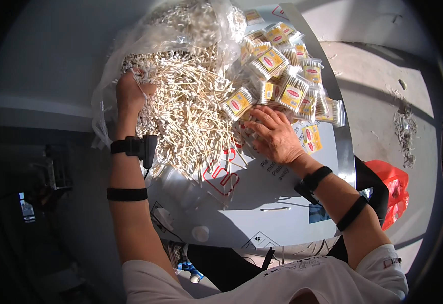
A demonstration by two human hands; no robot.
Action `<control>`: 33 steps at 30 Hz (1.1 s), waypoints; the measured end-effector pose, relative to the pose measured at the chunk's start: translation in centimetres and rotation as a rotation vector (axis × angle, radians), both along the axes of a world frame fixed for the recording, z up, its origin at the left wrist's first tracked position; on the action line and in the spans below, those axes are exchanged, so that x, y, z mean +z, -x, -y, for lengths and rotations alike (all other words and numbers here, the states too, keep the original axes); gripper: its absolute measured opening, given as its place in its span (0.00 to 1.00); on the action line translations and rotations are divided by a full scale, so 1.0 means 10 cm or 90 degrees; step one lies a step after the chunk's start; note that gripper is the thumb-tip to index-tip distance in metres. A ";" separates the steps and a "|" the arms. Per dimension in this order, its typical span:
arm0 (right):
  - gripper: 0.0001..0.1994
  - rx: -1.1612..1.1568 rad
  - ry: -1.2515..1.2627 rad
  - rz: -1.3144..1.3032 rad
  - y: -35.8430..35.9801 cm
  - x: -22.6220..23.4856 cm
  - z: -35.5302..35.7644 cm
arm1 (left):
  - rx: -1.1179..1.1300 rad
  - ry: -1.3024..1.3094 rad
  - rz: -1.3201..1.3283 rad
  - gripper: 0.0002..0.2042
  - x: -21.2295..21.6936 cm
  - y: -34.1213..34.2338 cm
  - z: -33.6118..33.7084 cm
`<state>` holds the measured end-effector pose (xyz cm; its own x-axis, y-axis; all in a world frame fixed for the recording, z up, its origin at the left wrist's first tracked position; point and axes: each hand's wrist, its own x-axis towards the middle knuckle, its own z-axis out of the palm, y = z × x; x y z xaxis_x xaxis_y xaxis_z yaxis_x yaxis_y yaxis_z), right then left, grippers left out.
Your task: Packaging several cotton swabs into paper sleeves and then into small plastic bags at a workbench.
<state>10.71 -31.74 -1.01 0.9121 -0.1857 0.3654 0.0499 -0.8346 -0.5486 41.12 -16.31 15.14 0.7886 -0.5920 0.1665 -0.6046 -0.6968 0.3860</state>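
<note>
At the far left, the left hand (130, 93) is digging into the big heap of cotton swabs (191, 109), its fingers curled down among the sticks and closing on a small bunch of them, though the fingertips are buried and how tightly they are pinching cannot be told. A crumpled clear plastic bag (201, 23) is lying open behind and around the heap, its loose edge trailing down past the left wrist. The swabs are lying every which way, with no common long axis, and the heap is spreading rightward from the left hand across the grey tabletop (262, 218), so the left hand is sitting right in it while the right is only at its fringe. Further right, the right hand (277, 137) is resting palm down with fingers spread flat, holding nothing, its fingertips touching stray swabs at the heap's near edge and reaching towards one packed swab packet (237, 103) just beyond them. More filled packets (292, 76) with yellow and red labels are piling up to the upper right, crowding the table edge. A red plastic bag (394, 190) is lying on the floor beyond.
</note>
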 end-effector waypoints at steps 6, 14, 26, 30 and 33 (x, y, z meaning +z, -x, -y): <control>0.27 -0.004 -0.004 0.000 -0.02 -0.03 -0.01 | -0.028 0.137 0.154 0.22 -0.05 -0.26 -0.28; 0.24 0.003 0.019 0.021 -0.07 0.37 0.10 | 0.212 0.135 -0.327 0.35 -0.24 -0.13 -0.52; 0.49 0.162 -0.367 -0.229 -2.24 0.60 0.25 | 0.331 0.190 -0.507 0.45 -0.65 -0.44 -0.87; 0.61 0.113 -0.438 -0.188 -2.63 0.58 -0.18 | 0.229 0.233 -0.433 0.42 -0.79 -0.41 -0.60; 0.51 0.174 -0.528 -0.128 -2.69 0.70 -0.30 | 0.149 0.252 -0.345 0.29 -0.72 -0.49 -0.50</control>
